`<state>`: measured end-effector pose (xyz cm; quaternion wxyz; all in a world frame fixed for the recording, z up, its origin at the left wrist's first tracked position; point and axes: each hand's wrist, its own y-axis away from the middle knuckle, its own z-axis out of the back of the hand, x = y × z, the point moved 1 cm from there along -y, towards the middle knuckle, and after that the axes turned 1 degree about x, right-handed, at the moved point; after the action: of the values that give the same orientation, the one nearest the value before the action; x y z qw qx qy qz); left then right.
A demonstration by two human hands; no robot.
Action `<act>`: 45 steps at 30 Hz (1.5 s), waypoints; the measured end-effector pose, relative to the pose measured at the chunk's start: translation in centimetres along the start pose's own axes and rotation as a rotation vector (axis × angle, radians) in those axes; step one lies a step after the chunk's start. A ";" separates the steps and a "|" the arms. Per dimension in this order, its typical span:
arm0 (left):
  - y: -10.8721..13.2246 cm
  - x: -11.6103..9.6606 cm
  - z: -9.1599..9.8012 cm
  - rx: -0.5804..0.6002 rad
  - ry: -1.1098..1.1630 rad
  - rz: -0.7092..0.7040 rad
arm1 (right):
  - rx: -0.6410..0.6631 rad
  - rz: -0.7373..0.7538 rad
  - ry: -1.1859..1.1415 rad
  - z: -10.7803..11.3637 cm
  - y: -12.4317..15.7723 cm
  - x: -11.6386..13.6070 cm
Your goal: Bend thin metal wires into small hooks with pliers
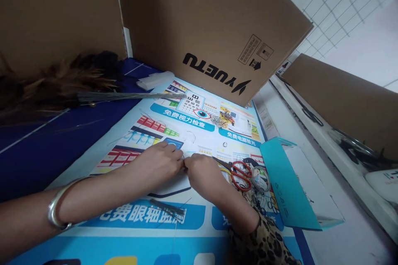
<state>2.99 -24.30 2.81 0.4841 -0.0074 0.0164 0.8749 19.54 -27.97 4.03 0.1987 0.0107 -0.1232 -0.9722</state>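
Note:
My left hand (pixel 166 158) and my right hand (pixel 202 172) meet over the printed sheet (pixel 189 140), their fingers closed and fingertips almost touching. Something small and dark sits between them, mostly hidden by the fingers; I cannot make out its kind. Just right of my right hand lie red-handled scissors (pixel 241 176) and a round clear roll (pixel 261 178). Small dark rings (pixel 269 205) are scattered below these. Nearer to me, under my left forearm, lies a short bundle of dark thin strips (pixel 168 207). A small pile of metal bits (pixel 219 121) rests beyond my hands.
A long bundle of thin wires (pixel 133 96) lies at the back left, beside brown feathers (pixel 74 76) on blue cloth (pixel 27 149). Large cardboard (pixel 192 16) stands behind. An open teal box (pixel 290 190) is on the right, near a white ledge (pixel 314 132).

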 end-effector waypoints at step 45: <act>-1.3 3.2 -3.5 -0.195 1.591 0.454 | -0.290 -0.360 -1.641 -2.6 -1.9 -2.1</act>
<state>2.35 -21.06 -0.85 0.1369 -0.6618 0.2790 0.6823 20.92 -26.12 0.96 -0.1118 -0.7035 -0.0990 -0.6949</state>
